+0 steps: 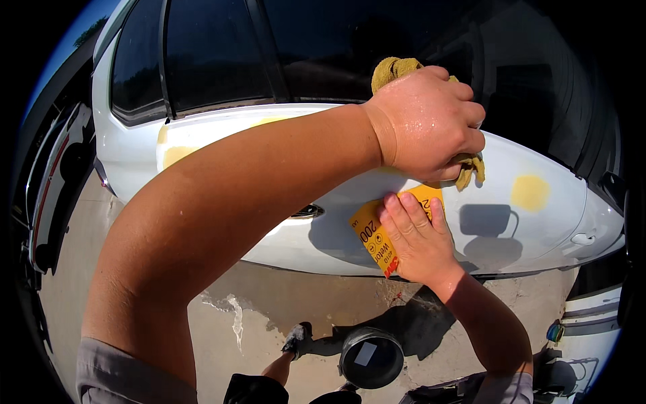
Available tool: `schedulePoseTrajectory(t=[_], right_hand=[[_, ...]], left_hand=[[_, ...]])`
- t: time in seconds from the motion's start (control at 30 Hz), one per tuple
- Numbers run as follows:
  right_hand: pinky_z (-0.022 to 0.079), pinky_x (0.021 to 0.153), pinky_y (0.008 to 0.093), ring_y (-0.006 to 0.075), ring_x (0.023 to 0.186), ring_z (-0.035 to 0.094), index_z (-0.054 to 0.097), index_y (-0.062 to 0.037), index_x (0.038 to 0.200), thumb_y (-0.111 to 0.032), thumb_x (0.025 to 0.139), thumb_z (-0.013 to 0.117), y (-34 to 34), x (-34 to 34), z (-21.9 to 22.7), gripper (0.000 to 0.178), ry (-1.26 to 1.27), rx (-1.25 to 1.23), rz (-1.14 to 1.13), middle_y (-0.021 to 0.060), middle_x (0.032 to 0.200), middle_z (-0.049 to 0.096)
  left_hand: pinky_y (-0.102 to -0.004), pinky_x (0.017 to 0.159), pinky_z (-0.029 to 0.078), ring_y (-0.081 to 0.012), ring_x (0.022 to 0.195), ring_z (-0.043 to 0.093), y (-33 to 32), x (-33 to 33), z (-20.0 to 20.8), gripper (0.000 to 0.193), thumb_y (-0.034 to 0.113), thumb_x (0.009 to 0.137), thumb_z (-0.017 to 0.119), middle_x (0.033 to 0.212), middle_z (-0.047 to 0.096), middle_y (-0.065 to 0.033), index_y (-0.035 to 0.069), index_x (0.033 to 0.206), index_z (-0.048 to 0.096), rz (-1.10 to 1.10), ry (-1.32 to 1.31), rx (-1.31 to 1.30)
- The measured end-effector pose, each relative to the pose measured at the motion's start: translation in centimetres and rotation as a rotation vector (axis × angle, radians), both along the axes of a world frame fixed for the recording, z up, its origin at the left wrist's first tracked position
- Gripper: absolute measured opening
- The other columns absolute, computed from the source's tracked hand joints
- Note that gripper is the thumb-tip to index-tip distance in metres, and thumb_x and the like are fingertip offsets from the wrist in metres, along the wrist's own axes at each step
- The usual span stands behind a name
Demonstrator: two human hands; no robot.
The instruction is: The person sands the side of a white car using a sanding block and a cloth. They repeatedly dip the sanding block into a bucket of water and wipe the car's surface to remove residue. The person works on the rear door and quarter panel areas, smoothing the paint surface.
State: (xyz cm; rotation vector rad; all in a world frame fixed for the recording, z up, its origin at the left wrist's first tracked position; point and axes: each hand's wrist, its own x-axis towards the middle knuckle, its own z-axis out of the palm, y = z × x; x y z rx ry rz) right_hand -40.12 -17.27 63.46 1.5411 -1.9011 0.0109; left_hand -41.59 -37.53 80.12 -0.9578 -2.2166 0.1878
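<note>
My left hand (427, 121) reaches across and is closed on a yellow-brown cloth (393, 69), pressing it against the white car door (229, 131). Just below it my right hand (414, 236) lies flat with fingers together on a yellow sheet of sandpaper (371, 232), holding it against the door panel. Yellowish filler patches show on the door, one (529, 192) to the right of my hands and another (176, 155) at the far left. A door handle (308, 211) sits left of the sandpaper.
Dark car windows (208, 54) run above the door. A round dark bucket (370, 357) stands on the concrete ground (269, 316) below my hands, beside my foot (296, 339). Another vehicle (57, 175) is at the far left.
</note>
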Motion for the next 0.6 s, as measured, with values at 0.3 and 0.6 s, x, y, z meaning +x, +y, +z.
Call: schedulePoseTrajectory(t=[0.3,0.6], right_hand=[[0.020,0.131,0.0507,0.0285,0.155,0.040,0.060,-0.0064,0.148,-0.018,0.094,0.058,11.1,-4.9,-2.6,0.056,0.068,0.161,0.055,0.0119,0.162,0.050],[0.014,0.131,0.0573,0.0402,0.160,0.030,0.040,0.0060,0.159,-0.017,0.084,0.069,-6.1,4.5,-0.3,0.084,-0.104,0.120,0.136,0.0243,0.168,0.037]], left_hand=[[-0.0444,0.087,0.053,-0.0324,0.093,0.065,-14.6,28.7,-8.7,0.036,0.010,0.069,0.073,0.100,0.071,-0.0104,0.008,0.104,0.072,0.660,0.158,0.398],[-0.0454,0.087,0.053,-0.0371,0.097,0.065,-4.7,54.7,-37.5,0.027,0.014,0.079,0.069,0.103,0.070,-0.0140,0.002,0.103,0.072,1.418,-0.255,1.122]])
